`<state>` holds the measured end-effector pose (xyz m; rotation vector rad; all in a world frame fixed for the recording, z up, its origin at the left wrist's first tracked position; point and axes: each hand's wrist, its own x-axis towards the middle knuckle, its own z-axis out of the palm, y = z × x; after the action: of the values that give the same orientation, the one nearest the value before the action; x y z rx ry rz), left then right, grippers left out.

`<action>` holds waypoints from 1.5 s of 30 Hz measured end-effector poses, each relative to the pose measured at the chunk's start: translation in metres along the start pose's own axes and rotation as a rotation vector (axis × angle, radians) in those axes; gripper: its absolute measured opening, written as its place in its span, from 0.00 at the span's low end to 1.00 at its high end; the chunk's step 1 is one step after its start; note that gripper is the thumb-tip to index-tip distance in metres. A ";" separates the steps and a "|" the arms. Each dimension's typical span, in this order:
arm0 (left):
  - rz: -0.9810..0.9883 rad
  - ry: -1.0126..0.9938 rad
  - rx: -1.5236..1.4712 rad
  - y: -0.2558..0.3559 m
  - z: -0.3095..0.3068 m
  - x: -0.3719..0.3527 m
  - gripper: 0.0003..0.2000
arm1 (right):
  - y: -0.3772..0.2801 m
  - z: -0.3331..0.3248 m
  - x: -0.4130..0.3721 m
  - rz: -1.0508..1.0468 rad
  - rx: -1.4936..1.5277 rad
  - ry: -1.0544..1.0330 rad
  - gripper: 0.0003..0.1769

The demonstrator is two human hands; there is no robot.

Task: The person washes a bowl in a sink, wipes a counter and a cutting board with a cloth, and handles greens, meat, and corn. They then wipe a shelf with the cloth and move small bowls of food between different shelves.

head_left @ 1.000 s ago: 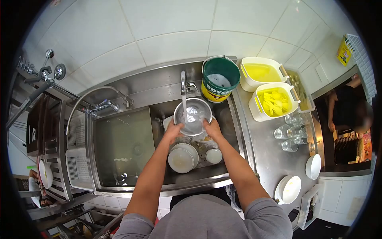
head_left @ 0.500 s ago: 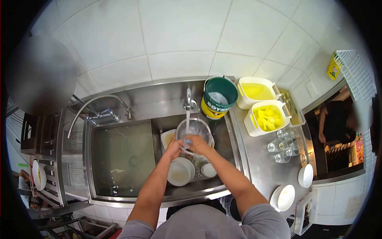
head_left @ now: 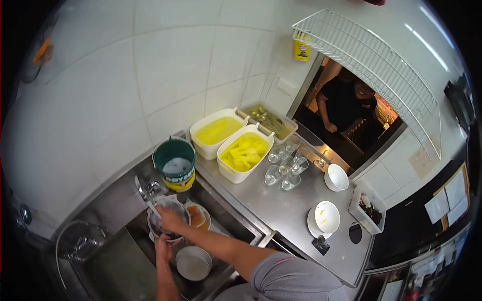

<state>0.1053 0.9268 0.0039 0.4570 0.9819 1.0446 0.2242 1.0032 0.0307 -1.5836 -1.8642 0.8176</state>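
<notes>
A round, clear-looking bowl (head_left: 185, 212) is under the running tap (head_left: 141, 188), above the right sink basin. My left hand (head_left: 163, 247) grips its near rim, fingers wrapped round the edge. Inside the bowl is my right hand (head_left: 169, 220), its fingers curled; what they hold, if anything, is hidden. Below my right forearm stand stacked white bowls (head_left: 193, 264) in the basin. A dish with orange residue (head_left: 195, 215) lies just right of the clear bowl.
A green bucket (head_left: 174, 163) of sudsy water stands behind the basin. On the counter are white tubs (head_left: 236, 173) with yellow contents, a cutlery container (head_left: 268, 120), several glasses (head_left: 286, 165) and white bowls (head_left: 326, 216). Beyond the opening, a person (head_left: 344, 100) stands.
My view has swung right, showing more of the counter and the opening. Both hands stay at the clear bowl under the stream.
</notes>
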 end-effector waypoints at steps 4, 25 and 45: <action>0.115 -0.013 0.137 0.033 -0.006 0.001 0.33 | 0.032 0.009 -0.006 -0.225 0.109 -0.375 0.26; 0.466 -0.057 1.917 0.061 0.037 0.028 0.25 | 0.016 -0.099 -0.026 -0.485 -0.120 -0.027 0.30; 0.535 0.081 1.316 -0.032 -0.001 0.012 0.18 | 0.003 -0.061 0.009 0.231 -0.305 -0.109 0.26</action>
<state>0.1221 0.9223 -0.0253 1.8362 1.5978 0.7370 0.2701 1.0183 0.0694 -2.0079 -1.9818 0.7561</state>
